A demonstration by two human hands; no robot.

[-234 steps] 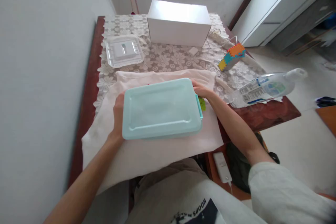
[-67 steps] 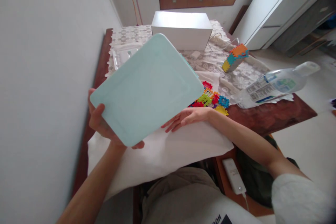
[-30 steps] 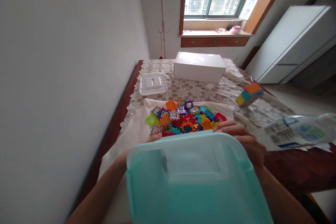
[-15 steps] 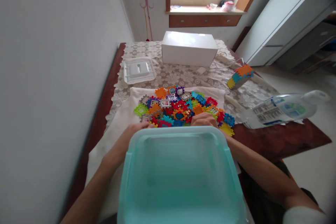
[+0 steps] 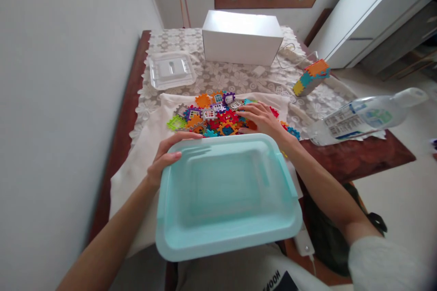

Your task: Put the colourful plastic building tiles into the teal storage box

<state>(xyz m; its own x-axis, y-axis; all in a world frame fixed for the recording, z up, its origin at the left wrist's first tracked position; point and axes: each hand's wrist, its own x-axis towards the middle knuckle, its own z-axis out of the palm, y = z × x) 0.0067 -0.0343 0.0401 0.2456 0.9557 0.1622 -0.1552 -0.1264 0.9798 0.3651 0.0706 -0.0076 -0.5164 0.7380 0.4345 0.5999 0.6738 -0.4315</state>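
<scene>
My left hand grips the far left corner of an empty light-blue plastic bin, held open side up over the table's near edge and my lap. My right hand lies with fingers spread on a heap of colourful interlocking plastic tiles. The heap rests on a white cloth spread over the near part of the table.
A white box stands at the back of the lace-covered table. A clear plastic lid lies at the left, a small built tile block at the right, and a water bottle lies beside it. A wall runs along the left.
The bin has come down towards me and now rests lower. My right hand left the bin's far rim and reached onto the tile heap. The view tilted down.
</scene>
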